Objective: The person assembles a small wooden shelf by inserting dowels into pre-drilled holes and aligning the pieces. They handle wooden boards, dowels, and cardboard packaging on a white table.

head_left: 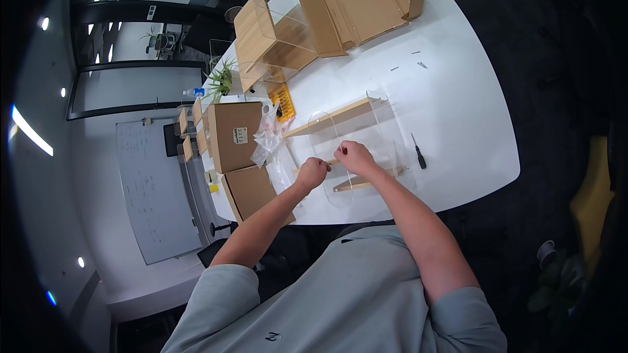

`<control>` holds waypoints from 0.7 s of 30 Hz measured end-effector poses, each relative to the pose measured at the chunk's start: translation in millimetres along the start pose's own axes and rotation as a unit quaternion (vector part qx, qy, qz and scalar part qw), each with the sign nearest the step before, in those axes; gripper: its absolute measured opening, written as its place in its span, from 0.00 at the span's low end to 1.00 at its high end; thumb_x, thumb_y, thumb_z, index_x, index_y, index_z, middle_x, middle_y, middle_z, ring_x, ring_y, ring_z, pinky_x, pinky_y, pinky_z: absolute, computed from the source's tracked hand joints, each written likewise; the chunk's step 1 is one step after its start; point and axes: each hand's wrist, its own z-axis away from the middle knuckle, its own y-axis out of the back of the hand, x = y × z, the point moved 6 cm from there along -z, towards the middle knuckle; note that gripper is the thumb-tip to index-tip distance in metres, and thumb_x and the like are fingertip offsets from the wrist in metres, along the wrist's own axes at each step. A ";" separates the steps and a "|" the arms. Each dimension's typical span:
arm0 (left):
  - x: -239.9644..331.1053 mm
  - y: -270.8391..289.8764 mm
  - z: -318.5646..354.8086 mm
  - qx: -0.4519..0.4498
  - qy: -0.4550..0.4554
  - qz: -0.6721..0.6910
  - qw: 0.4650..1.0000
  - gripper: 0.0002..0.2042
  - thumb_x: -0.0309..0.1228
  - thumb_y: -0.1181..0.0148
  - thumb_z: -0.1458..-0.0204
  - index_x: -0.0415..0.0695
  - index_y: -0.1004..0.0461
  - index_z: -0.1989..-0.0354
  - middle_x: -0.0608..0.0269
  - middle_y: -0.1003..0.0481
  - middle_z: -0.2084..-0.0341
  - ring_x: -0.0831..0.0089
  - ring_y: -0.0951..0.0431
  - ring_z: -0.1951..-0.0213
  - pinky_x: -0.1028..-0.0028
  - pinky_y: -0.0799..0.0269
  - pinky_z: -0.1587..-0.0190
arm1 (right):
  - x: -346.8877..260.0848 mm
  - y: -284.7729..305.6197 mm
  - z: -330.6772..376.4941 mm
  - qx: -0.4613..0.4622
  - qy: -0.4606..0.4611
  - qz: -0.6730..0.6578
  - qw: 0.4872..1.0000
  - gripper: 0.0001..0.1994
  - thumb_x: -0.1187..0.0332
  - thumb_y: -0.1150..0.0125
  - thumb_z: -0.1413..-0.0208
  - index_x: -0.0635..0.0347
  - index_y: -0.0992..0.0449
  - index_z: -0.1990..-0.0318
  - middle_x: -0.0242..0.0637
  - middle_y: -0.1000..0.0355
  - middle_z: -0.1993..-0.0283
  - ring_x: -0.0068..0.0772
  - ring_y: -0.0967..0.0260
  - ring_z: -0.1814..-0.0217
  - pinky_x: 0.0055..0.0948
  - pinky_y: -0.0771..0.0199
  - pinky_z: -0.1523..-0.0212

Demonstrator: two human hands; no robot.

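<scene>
My left hand [313, 172] and my right hand [354, 156] are close together over a clear acrylic panel [360, 137] lying on the white table [451, 104]. Both pinch a thin wooden strip [330, 163] at the panel's near edge. A longer wooden strip [330, 118] lies along the panel's far side, and another short wooden strip [356, 185] rests by my right wrist. A small black screwdriver [418, 152] lies to the right of the panel.
Closed cardboard boxes [234, 134] and crumpled clear plastic bags [269, 136] sit to the left. An open flat carton [356, 0] and a clear case with a wood base [268, 39] stand farther off. A small potted plant [221, 80] is beyond them.
</scene>
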 end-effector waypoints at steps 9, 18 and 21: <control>4.6 -0.5 1.9 -0.010 0.036 0.009 0.999 0.16 0.32 0.52 0.38 0.37 0.18 0.66 0.62 0.30 0.86 0.73 0.33 0.85 0.67 0.35 0.79 | 0.3 0.6 -0.4 -0.004 -0.007 -0.007 1.000 0.13 0.57 0.39 0.45 0.60 0.22 0.65 0.44 0.21 0.65 0.49 0.22 0.61 0.42 0.23 0.58; 3.6 -1.9 -1.0 -0.001 0.014 0.003 1.000 0.16 0.31 0.52 0.39 0.36 0.18 0.67 0.62 0.31 0.87 0.73 0.33 0.86 0.67 0.36 0.80 | -0.5 0.8 -0.7 -0.010 -0.014 0.002 1.000 0.13 0.58 0.40 0.45 0.59 0.22 0.65 0.43 0.21 0.65 0.48 0.22 0.61 0.41 0.23 0.59; 13.4 2.3 4.4 -0.036 0.069 0.043 0.996 0.15 0.30 0.53 0.39 0.36 0.19 0.66 0.65 0.35 0.89 0.75 0.38 0.88 0.69 0.42 0.84 | -2.0 2.5 1.2 -0.008 -0.014 0.003 1.000 0.13 0.58 0.40 0.44 0.59 0.21 0.65 0.43 0.20 0.65 0.47 0.22 0.62 0.41 0.23 0.59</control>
